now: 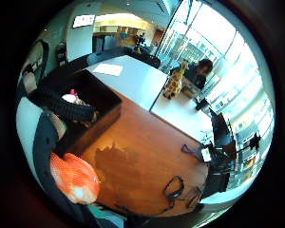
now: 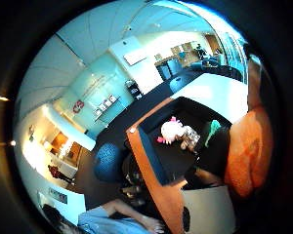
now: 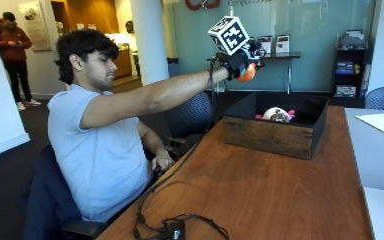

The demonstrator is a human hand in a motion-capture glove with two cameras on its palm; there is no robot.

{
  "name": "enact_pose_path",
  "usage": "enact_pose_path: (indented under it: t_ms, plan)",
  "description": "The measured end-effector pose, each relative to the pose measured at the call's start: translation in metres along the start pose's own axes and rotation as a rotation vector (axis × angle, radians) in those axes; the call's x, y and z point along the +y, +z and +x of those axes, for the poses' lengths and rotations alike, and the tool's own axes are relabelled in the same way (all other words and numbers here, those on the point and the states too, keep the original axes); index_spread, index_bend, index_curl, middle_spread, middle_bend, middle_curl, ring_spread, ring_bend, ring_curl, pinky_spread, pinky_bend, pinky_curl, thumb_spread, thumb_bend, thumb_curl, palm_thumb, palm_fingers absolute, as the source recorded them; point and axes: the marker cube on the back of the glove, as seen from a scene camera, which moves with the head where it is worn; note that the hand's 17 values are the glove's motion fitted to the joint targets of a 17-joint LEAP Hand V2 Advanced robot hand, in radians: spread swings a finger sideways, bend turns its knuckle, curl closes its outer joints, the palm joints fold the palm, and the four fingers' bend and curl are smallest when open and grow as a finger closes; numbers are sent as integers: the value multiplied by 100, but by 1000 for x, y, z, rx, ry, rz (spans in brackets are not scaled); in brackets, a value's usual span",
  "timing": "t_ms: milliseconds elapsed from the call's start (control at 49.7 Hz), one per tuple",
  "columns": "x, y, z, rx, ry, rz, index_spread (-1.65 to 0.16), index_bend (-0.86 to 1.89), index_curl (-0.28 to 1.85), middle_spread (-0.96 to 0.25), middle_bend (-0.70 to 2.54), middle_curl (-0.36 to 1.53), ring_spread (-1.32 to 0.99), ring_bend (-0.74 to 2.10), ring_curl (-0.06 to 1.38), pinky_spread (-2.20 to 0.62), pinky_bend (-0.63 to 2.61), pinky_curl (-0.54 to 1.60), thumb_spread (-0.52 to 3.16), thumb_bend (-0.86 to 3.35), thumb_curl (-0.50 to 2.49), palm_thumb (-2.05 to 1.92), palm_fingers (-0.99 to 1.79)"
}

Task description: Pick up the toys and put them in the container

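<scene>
**Carrying an orange toy to the container.**
The gloved right hand, raised above the near-left corner of the black-lined wooden container, has its fingers curled round an orange toy; a pink-and-white plush toy already lies inside. The step would go best if the hand moved further over the open box and lowered before letting go, so the toy lands beside the plush rather than on the rim or the wooden table.
</scene>
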Motion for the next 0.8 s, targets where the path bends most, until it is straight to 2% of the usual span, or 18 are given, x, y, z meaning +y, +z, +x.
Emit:
enact_pose_path:
  t_ms: [141,201,241,302,322,342,362,382,442,523,804]
  plan:
    - [-36,27,-33,29,-6,-32,-34,28,91,-31,99,84,-29,150,68,-42,121,63,152,24,51,49,95]
    - [-44,46,-40,24,31,-97,-35,28,94,-32,98,85,-29,150,68,-42,121,64,153,24,51,49,91]
    - [-46,60,-40,0,65,-176,-34,30,96,-32,92,85,-28,147,68,-41,119,64,155,23,51,46,80]
    - [-43,77,-33,-58,109,-295,-33,30,97,-29,78,83,-25,134,66,-36,111,64,159,17,45,32,37]
    - [-41,81,-28,-78,111,-318,-34,32,95,-26,67,78,-23,116,62,-30,103,62,155,9,41,16,-4]
    - [-39,84,-24,-96,109,-333,-34,36,96,-24,64,77,-21,108,64,-26,100,64,154,6,39,12,-22]
    - [-36,86,-21,-112,104,-343,-35,37,94,-21,57,74,-19,95,60,-22,95,62,150,0,36,2,-38]
    - [-35,89,-18,-126,97,-349,-36,36,90,-19,51,71,-18,84,56,-19,93,59,149,-2,35,-1,-42]
    - [-31,94,-14,-155,76,-358,-37,30,82,-14,37,64,-15,61,44,-13,87,50,144,-7,32,-10,-37]
    - [-27,95,-7,-145,82,-373,-38,24,75,-10,26,58,-13,46,34,-7,79,44,140,-8,28,-13,-27]
    - [2,57,28,84,54,-398,-37,19,62,-4,14,46,-10,27,28,2,65,37,134,-8,19,-13,-10]
